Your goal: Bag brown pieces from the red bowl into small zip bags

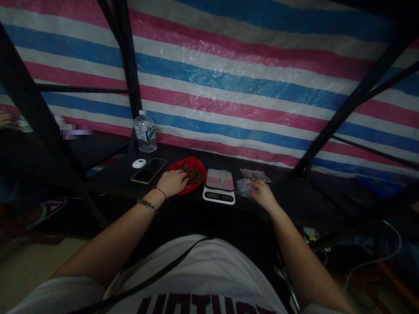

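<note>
My left hand (pixel 173 182) reaches over the near left rim of a red plastic bag (pixel 170 167). Its fingers are bent and close together, with the tips among small brown pieces (pixel 195 175) in the bag; exactly what they pinch is hidden. My right hand (pixel 262 195) is closed on the edge of a small clear plastic bag (pixel 244 187) lying on the table. Between both hands sits a white digital kitchen scale (pixel 218 197). A small clear object (pixel 223 175) lies on its plate. Just behind my right hand is a clear bag of brownish bits (pixel 253 175).
A phone (pixel 149 170), a white rounded object (pixel 139 163) and a clear plastic bottle (pixel 145 133) stand left on the black table (pixel 183 152). Dark metal posts (pixel 129 65) rise at both sides, before a striped plastic sheet (pixel 229 87). Another person's hand (pixel 5 118) shows far left.
</note>
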### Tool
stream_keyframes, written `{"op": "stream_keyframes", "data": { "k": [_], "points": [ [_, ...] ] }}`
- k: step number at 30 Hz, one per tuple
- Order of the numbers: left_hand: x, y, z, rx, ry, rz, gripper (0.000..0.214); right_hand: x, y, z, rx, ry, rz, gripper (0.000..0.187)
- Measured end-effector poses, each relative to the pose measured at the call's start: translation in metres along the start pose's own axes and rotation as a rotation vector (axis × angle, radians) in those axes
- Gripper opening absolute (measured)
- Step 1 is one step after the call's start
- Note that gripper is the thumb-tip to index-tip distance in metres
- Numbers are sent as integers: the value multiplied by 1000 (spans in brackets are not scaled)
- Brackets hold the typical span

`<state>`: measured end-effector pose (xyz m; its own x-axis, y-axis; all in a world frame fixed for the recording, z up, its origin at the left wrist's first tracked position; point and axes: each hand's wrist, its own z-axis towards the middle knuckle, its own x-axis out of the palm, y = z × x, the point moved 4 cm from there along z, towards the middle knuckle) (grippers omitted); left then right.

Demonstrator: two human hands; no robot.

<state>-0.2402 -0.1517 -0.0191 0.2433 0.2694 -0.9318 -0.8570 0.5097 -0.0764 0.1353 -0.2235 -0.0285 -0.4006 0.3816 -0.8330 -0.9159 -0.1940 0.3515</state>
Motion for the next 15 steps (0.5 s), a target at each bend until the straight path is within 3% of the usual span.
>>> {"op": "stream_keyframes", "data": {
  "k": [3,9,15],
  "points": [
    [-4,1,1,21,-54,-22,40,12,1,-6,-78,165,-103,32],
    [-9,0,3,43,-94,-57,38,17,14,22,-111,129,-154,38],
    [-11,-1,3,22,-88,-150,33,59,8,34,-108,358,-207,48]
  ]
}}
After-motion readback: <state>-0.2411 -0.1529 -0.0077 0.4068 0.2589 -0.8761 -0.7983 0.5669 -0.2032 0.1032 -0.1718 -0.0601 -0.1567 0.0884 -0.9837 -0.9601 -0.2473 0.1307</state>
